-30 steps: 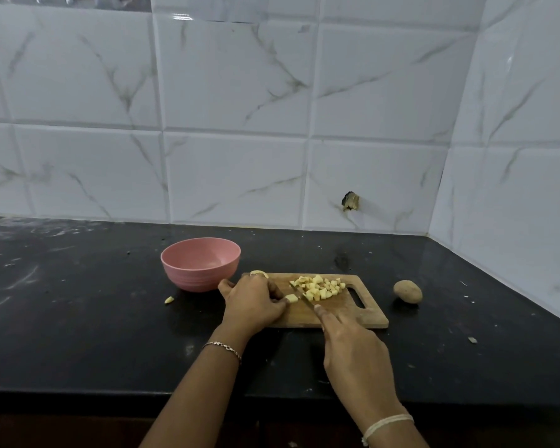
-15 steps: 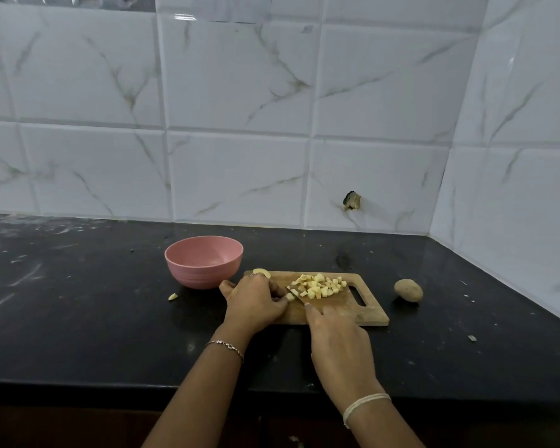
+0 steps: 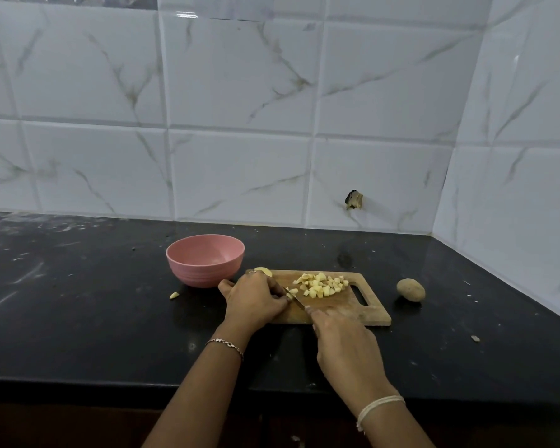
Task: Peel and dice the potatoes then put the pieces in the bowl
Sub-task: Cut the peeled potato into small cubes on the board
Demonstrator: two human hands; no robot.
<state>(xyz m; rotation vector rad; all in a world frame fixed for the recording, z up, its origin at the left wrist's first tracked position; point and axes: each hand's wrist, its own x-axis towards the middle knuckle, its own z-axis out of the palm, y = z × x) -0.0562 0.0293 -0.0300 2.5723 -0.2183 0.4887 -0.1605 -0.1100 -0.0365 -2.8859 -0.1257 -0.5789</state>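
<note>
Your L hand (image 3: 256,299) pinches 1 potato bit (image 3: 290,296) on 1 board (image 3: 337,311); R hand (image 3: 346,347) grip wraps 1 knife (image 3: 295,299) — 1 bowl (image 3: 204,277) at board's 10 o'clock, 1 whole potato (image 3: 410,289) at 3.

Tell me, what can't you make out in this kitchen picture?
Head view only:
- Knife: handle hidden in the right hand; only some blade shows.
- Potato piece being cut: mostly covered by the left hand.
- Dark wall spot: too small to identify.

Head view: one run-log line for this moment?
step: dicing | left hand: holds potato piece | right hand: grips knife | bowl: looks empty | whole potato: unpeeled
</note>
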